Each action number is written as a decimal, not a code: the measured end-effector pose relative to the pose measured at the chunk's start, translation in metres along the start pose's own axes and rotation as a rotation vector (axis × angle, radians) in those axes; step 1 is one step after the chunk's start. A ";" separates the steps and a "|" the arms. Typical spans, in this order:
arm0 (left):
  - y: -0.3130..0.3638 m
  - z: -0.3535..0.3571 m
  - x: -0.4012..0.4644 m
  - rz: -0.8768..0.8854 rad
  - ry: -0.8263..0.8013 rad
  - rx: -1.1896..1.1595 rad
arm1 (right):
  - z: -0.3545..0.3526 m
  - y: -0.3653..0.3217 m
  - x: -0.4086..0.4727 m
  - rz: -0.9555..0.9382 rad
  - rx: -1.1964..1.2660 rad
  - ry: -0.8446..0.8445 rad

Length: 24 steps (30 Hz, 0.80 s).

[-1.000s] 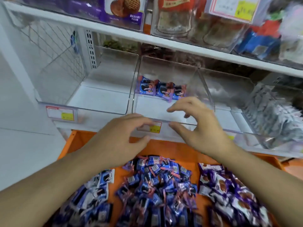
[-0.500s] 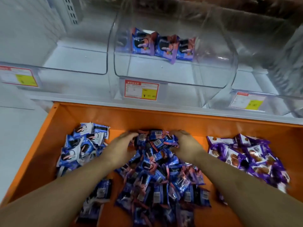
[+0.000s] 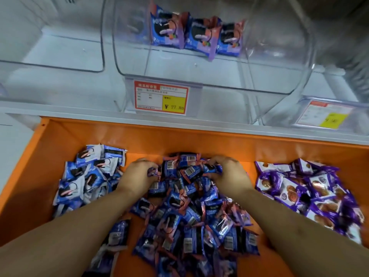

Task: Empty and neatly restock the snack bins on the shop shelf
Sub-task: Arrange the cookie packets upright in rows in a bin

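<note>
Both hands dig into the middle heap of blue snack packets (image 3: 185, 198) in an orange tray (image 3: 50, 148), the left hand (image 3: 137, 174) and right hand (image 3: 225, 172) curled around packets at the heap's far edge. Beyond the fingertips, a clear bin (image 3: 199, 76) holds three packets (image 3: 196, 35) standing in a row. The small foil wrappers look light, crinkly and slippery; scooping a bunch from both sides should hold better than pinching corners.
</note>
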<state>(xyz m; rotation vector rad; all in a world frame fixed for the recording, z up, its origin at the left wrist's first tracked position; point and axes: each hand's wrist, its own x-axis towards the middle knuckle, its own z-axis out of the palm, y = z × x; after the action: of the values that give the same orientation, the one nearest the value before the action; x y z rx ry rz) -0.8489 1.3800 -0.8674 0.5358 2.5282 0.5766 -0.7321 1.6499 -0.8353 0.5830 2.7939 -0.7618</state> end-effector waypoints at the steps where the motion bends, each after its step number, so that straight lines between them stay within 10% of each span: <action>1: 0.000 -0.006 -0.007 0.000 0.006 -0.007 | -0.008 -0.005 -0.005 -0.001 0.020 -0.029; 11: 0.062 -0.142 -0.104 0.109 0.075 -0.230 | -0.131 -0.106 -0.076 -0.116 0.148 -0.283; 24: 0.155 -0.232 -0.223 0.238 0.162 -0.953 | -0.213 -0.192 -0.199 -0.190 0.767 0.147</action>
<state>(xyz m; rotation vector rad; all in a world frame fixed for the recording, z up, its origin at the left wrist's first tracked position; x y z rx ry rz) -0.7537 1.3368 -0.5263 0.4172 1.9856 1.8139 -0.6487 1.5447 -0.5134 0.4862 2.6321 -1.9269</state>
